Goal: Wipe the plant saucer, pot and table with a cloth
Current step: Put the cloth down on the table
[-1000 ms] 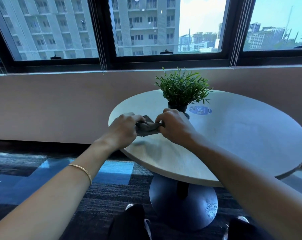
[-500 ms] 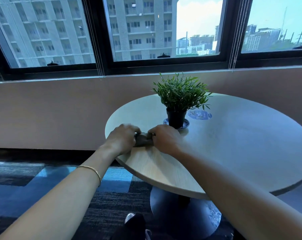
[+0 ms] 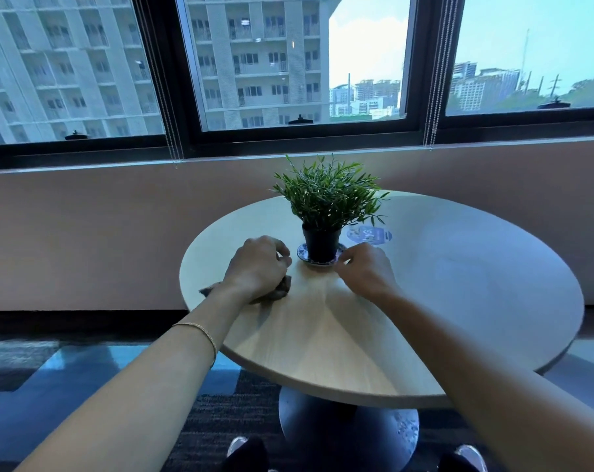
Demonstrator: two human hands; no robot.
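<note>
- Grey cloth (image 3: 282, 288) lies bunched on the pale wooden desk (image 3: 425, 301) near its left edge, under the left hand (image 3: 256, 269), whose fingers curl round it and grip it.
- Black pot (image 3: 321, 245) with a green plant (image 3: 328, 195) stands upright on a small blue-patterned saucer (image 3: 301, 256), just right of that hand.
- Right hand (image 3: 365, 272) is at the saucer's right rim, its fingers (image 3: 348, 257) loosely curled; whether they pinch the rim cannot be told.
- Round blue sticker (image 3: 368, 236) sits behind the right hand.
</note>
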